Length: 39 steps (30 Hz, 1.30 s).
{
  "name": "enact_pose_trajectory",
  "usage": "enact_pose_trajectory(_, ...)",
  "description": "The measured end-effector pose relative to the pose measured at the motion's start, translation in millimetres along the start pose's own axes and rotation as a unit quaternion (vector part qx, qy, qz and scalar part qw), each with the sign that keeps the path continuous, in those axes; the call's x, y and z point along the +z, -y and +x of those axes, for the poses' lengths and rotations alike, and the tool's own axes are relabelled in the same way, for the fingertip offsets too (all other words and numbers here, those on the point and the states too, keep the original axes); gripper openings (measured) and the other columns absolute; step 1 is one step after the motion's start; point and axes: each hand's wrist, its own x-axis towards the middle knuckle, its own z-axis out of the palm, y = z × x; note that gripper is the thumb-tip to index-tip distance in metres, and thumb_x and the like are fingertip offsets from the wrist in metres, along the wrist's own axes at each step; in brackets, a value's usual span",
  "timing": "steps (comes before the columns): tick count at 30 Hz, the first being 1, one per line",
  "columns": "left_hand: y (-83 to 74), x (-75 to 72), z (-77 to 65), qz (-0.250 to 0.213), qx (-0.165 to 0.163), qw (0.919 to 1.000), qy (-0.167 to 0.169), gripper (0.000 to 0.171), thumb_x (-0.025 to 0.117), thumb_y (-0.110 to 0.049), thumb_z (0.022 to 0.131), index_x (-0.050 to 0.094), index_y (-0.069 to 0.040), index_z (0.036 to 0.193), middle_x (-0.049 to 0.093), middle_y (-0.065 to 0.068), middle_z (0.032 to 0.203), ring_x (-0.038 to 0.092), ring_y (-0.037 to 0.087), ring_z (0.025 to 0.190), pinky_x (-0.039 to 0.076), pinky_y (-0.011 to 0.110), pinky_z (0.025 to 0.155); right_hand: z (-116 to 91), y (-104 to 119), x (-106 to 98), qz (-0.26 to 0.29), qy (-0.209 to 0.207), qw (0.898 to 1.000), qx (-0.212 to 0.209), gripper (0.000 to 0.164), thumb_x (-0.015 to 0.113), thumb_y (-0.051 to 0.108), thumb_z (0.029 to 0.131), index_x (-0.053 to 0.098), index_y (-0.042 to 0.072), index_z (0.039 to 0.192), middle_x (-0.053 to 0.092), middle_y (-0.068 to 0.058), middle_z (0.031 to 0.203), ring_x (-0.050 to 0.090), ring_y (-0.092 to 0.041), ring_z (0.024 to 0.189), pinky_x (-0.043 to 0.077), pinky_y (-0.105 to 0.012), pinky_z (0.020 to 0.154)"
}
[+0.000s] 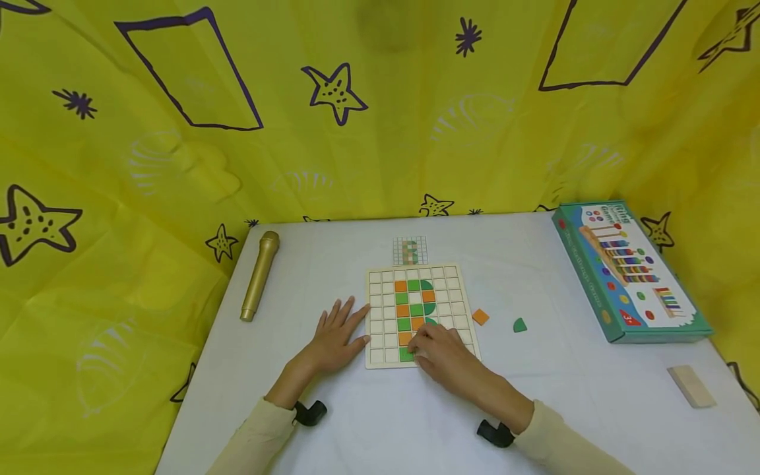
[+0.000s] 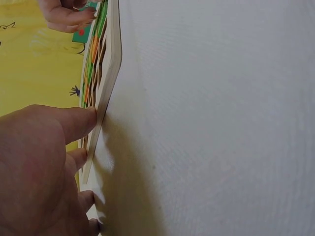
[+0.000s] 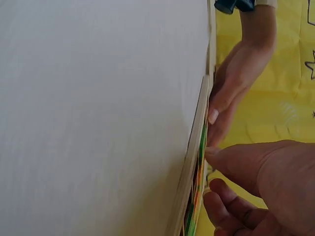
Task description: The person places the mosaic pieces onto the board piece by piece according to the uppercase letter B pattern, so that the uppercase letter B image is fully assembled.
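A square wooden grid board (image 1: pixel 380 333) lies on the table, its middle columns filled with orange and green tiles (image 1: pixel 404 324), some with a rounded side. My left hand (image 1: pixel 336 338) is spread beside the board, its thumb and fingertips touching the left edge. Over the lower middle of the board, my right hand (image 1: pixel 446 354) bends its fingers down to the tiles. In the right wrist view its thumb (image 3: pixel 231 160) touches the board's face near a green tile, apart from the bent fingers. The right hand covers some lower right cells.
A small pattern card (image 1: pixel 421 251) lies behind the board. A loose orange tile (image 1: pixel 480 316) and a green rounded tile (image 1: pixel 519 324) lie to its right. Farther out are a green toy box (image 1: pixel 629 277), a wooden block (image 1: pixel 692 386) and, at left, a gold microphone (image 1: pixel 260 276).
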Motion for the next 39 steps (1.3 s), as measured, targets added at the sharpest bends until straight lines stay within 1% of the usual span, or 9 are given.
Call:
enact_pose_trajectory(4, -0.6, -0.7, -0.8, -0.003, -0.001, 1.0000, -0.001, 0.065, 0.046, -0.049, 0.104, 0.026, -0.025, 0.160, 0.008, 0.014, 0.166, -0.002, 0.039, 0.150, 0.001, 0.062, 0.115, -3, -17, -15, 0.012, -0.015, 0.998, 0.060, 0.022, 0.079, 0.012, 0.087, 0.072, 0.014, 0.107, 0.057, 0.003, 0.108, 0.054, -0.019, 0.104, 0.041, -0.037, 0.084)
enact_pose_trajectory(8, -1.1, -1.6, -1.4, -0.006, 0.004, 1.0000, -0.005, 0.064, 0.047, -0.047, 0.104, 0.028, -0.023, 0.160, 0.010, 0.015, 0.165, -0.001, 0.040, 0.150, 0.002, 0.063, 0.115, -10, -42, -36, 0.024, -0.043, 0.989, 0.137, 0.032, 0.075, 0.008, 0.090, 0.065, 0.005, 0.120, 0.056, -0.009, 0.116, 0.053, -0.028, 0.107, 0.045, -0.045, 0.089)
enact_pose_trajectory(12, -1.3, -2.4, -2.3, -0.008, 0.004, 0.9999, -0.007, 0.064, 0.048, -0.046, 0.103, 0.029, -0.021, 0.160, 0.011, 0.016, 0.165, 0.000, 0.041, 0.150, 0.002, 0.063, 0.114, -20, -63, -56, 0.037, -0.050, 0.978, 0.199, 0.045, 0.070, 0.004, 0.091, 0.052, -0.006, 0.131, 0.049, -0.024, 0.123, 0.054, -0.035, 0.103, 0.049, -0.049, 0.084)
enact_pose_trajectory(16, -0.9, -2.7, -3.1, -0.011, 0.004, 0.9999, -0.008, 0.064, 0.049, -0.045, 0.103, 0.029, -0.021, 0.159, 0.011, 0.016, 0.165, 0.001, 0.041, 0.149, 0.002, 0.063, 0.114, -26, -74, -65, 0.045, -0.024, 0.972, 0.231, 0.046, 0.071, 0.008, 0.092, 0.050, -0.007, 0.130, 0.046, -0.027, 0.122, 0.056, -0.033, 0.091, 0.051, -0.047, 0.076)
enact_pose_trajectory(20, -0.9, -2.4, -2.7, -0.011, 0.009, 0.9999, -0.009, 0.064, 0.049, -0.044, 0.104, 0.030, -0.020, 0.159, 0.012, 0.017, 0.165, 0.002, 0.042, 0.149, 0.002, 0.064, 0.114, -26, -78, -64, 0.043, -0.004, 0.972, 0.231, 0.036, 0.072, 0.012, 0.092, 0.057, -0.003, 0.121, 0.050, -0.022, 0.115, 0.055, -0.030, 0.089, 0.050, -0.046, 0.077)
enact_pose_trajectory(26, -2.7, -4.4, -2.7, -0.010, 0.003, 0.9999, -0.001, 0.064, 0.048, -0.046, 0.104, 0.027, -0.022, 0.160, 0.010, 0.015, 0.165, 0.000, 0.040, 0.150, 0.002, 0.062, 0.115, -22, -80, -59, 0.049, -0.011, 0.974, 0.221, 0.022, 0.064, 0.006, 0.097, 0.060, 0.000, 0.118, 0.051, -0.019, 0.115, 0.055, -0.032, 0.098, 0.049, -0.049, 0.085)
enact_pose_trajectory(29, -3.4, -4.7, -2.9, -0.011, 0.004, 0.9999, -0.003, 0.064, 0.048, -0.045, 0.104, 0.028, -0.022, 0.160, 0.011, 0.016, 0.165, 0.001, 0.040, 0.150, 0.002, 0.062, 0.115, -20, -82, -58, 0.058, -0.009, 0.974, 0.217, 0.022, 0.061, 0.003, 0.098, 0.060, 0.000, 0.119, 0.050, -0.018, 0.118, 0.055, -0.032, 0.101, 0.049, -0.049, 0.088)
enact_pose_trajectory(34, -4.1, -4.6, -2.4, -0.012, 0.007, 0.9999, -0.007, 0.063, 0.049, -0.044, 0.104, 0.030, -0.021, 0.159, 0.012, 0.017, 0.165, 0.003, 0.041, 0.150, 0.003, 0.063, 0.115, -21, -85, -57, 0.067, -0.001, 0.974, 0.215, 0.022, 0.059, 0.003, 0.099, 0.059, 0.002, 0.122, 0.050, -0.016, 0.118, 0.056, -0.029, 0.100, 0.050, -0.047, 0.088)
enact_pose_trajectory(39, -4.2, -4.7, -2.3, -0.011, 0.007, 0.9999, -0.005, 0.064, 0.048, -0.046, 0.104, 0.029, -0.021, 0.159, 0.011, 0.016, 0.165, 0.001, 0.040, 0.150, 0.002, 0.063, 0.115, -25, -86, -57, 0.057, -0.006, 0.980, 0.192, 0.021, 0.061, -0.001, 0.098, 0.061, -0.001, 0.119, 0.051, -0.017, 0.112, 0.057, -0.029, 0.097, 0.051, -0.047, 0.087)
